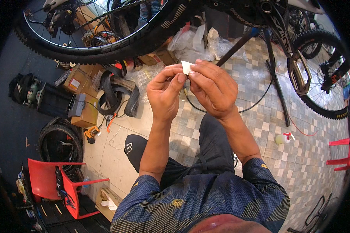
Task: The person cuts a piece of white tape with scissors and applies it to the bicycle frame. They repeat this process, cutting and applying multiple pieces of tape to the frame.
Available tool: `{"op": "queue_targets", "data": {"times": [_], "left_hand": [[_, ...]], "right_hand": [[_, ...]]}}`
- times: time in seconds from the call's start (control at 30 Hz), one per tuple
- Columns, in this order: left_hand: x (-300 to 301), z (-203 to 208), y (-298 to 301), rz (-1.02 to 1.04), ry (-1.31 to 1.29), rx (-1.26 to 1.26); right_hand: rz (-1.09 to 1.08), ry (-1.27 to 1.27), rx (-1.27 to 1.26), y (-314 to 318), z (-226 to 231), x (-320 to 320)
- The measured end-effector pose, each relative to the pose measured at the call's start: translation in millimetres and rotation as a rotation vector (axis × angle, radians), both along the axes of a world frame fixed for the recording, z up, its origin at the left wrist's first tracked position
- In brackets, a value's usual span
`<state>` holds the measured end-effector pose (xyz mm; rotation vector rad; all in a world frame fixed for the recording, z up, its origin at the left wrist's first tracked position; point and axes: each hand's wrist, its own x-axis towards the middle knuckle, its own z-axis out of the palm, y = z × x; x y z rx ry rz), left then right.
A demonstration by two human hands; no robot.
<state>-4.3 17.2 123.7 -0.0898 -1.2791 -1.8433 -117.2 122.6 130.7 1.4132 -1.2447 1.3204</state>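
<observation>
A small white piece [186, 67], like paper or a sticker, is pinched between my two hands at chest height. My left hand [164, 90] is closed, thumb against curled fingers, with its fingertips at the piece's left edge. From the other side my right hand [214, 86] grips it with thumb and fingertips. Just below the fingers hangs a thin black cable [198, 109] with a brass-coloured end; it loops behind my right wrist, and whether a hand touches it is hidden. Above, a bicycle wheel [105, 54] with a knobby tyre spans the upper left.
A crank and pedal [299, 73] hang at upper right beside dark stand legs [278, 93]. On the left lie loose tyres [118, 93], cardboard boxes [85, 79], a yellow power tool [91, 134] and a red chair [64, 182]. A spray bottle [284, 138] stands on the tiled floor.
</observation>
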Motion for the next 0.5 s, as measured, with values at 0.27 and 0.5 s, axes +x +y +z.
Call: {"op": "queue_targets", "data": {"times": [0.27,0.5], "left_hand": [[0.2,4.1,2.2,0.019,-0.004,-0.002],[3.6,8.4,-3.4,0.052,-0.089,-0.091]], "right_hand": [[0.029,-0.028,0.002,0.9,-0.4,1.3],[0.035,-0.068,0.002,-0.5,1.8,0.6]]}}
